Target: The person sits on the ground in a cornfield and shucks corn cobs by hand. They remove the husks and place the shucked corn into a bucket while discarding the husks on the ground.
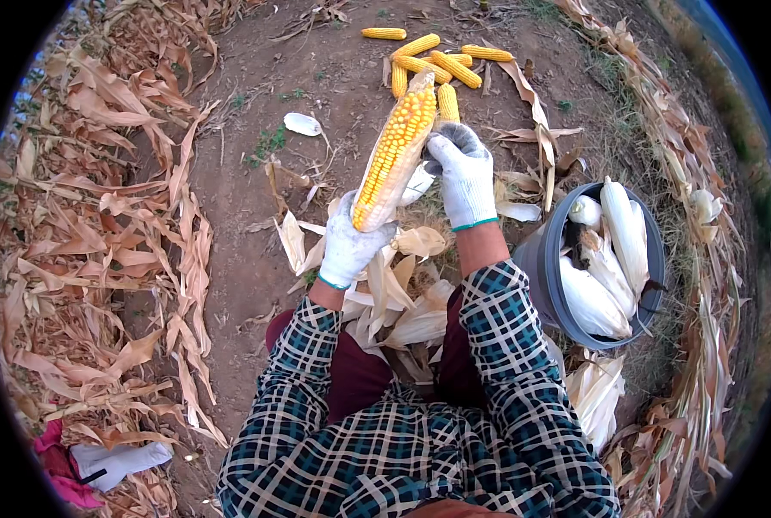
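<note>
A partly husked ear of corn (395, 158) is held tilted in front of me, its yellow kernels bare on the near face and pale husk along its right side. My left hand (354, 243), in a white knit glove, grips its lower end. Close to the upper right side of the ear is my right hand (464, 165), gloved too, with thumb and fingers pinched together at the husk's edge. Whatever lies between those fingers is mostly hidden. Below the hands, peeled husks (417, 317) are heaped between my knees.
Several husked yellow cobs (455, 70) lie on the soil ahead. To my right a grey bucket (547, 278) holds several ears in pale husks (593, 294). Dry cornstalks (113, 246) line the left side, and more stalks (702, 324) the right. A pink and white cloth item (94, 463) lies lower left.
</note>
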`<state>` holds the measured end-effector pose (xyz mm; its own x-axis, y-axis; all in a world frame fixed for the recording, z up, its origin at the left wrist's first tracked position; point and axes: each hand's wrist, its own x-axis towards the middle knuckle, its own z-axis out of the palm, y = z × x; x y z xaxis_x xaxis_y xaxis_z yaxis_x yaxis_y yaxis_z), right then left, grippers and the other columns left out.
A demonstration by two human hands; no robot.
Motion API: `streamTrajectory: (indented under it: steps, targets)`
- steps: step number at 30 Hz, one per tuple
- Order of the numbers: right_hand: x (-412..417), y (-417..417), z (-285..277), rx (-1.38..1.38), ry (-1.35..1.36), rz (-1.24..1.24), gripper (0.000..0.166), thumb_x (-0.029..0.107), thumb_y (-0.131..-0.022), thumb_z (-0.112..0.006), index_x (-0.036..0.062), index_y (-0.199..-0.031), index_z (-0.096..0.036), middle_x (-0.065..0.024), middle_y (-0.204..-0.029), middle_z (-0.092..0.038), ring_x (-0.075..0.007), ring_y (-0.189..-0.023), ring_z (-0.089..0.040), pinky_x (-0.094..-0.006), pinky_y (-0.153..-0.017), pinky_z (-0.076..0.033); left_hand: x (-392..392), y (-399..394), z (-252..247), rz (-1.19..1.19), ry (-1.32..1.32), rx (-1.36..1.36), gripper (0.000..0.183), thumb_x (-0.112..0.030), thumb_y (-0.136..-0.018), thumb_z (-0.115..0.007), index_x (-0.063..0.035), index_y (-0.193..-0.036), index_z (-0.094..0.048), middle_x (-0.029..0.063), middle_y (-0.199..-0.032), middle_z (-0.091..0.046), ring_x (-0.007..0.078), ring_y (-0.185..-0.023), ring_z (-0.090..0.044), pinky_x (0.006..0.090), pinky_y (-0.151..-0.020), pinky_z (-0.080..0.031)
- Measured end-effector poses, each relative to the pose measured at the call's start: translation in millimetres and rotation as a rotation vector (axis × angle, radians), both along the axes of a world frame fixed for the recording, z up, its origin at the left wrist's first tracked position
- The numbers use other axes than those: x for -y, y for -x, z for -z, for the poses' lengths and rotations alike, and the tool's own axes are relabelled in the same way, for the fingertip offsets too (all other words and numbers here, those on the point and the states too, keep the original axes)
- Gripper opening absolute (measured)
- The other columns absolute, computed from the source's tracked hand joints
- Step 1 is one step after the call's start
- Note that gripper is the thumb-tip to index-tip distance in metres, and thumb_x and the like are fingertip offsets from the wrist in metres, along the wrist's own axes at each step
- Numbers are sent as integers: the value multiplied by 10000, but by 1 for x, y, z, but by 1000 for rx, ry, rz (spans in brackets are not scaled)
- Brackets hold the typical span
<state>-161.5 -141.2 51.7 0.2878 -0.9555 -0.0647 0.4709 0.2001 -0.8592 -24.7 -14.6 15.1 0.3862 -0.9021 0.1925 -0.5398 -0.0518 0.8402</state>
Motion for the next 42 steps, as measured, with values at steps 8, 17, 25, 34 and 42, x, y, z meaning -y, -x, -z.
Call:
streamTrajectory:
  steps: [8, 17, 25, 34, 42]
  targets:
    - [-5, -5, 1, 141, 4, 66, 317, 113, -838, -617, 34, -1135, -537, -33, -889, -602, -78, -660, -567, -198, -544, -459, -7, -15, 8, 288, -120, -750, 599, -136, -643, -781, 4, -1161, -515, 61, -991, -615, 135, -848, -603, 278, -752, -509]
    - [-6, 11, -6, -65, 64, -117, 200, 151, -787, -693, 34, -920, -600, 6, -733, -584, -51, -581, -500, -199, -521, -414, -9, -24, 16, 324, -231, -679, 603, -71, -636, -781, -17, -1181, -529, 37, -984, -616, 111, -849, -587, 265, -744, -493]
    - [-12, 7, -8, -7, 108, -127, 145, 138, -810, -669, 36, -894, -608, 14, -718, -578, -43, -562, -493, -193, -500, -406, -13, -24, 21, 305, -174, -754, 624, -43, -630, -783, -17, -1195, -520, 38, -985, -619, 121, -844, -594, 272, -748, -496]
    - [-8, 15, -15, -50, 98, -15, 152, 138, -828, -637, 24, -928, -625, 6, -741, -595, -43, -589, -510, -194, -509, -415, -6, -8, 3, 279, -166, -646, 407, -34, -622, -761, -37, -995, -600, -26, -801, -581, 83, -717, -543, 242, -666, -454]
    - [-11, 17, -17, -57, 182, -124, 123, 138, -837, -621, 22, -876, -612, 15, -703, -574, -36, -540, -484, -194, -483, -391, -10, -13, 20, 273, -161, -769, 587, -6, -646, -738, -2, -1186, -507, 68, -1034, -610, 144, -909, -596, 277, -807, -496]
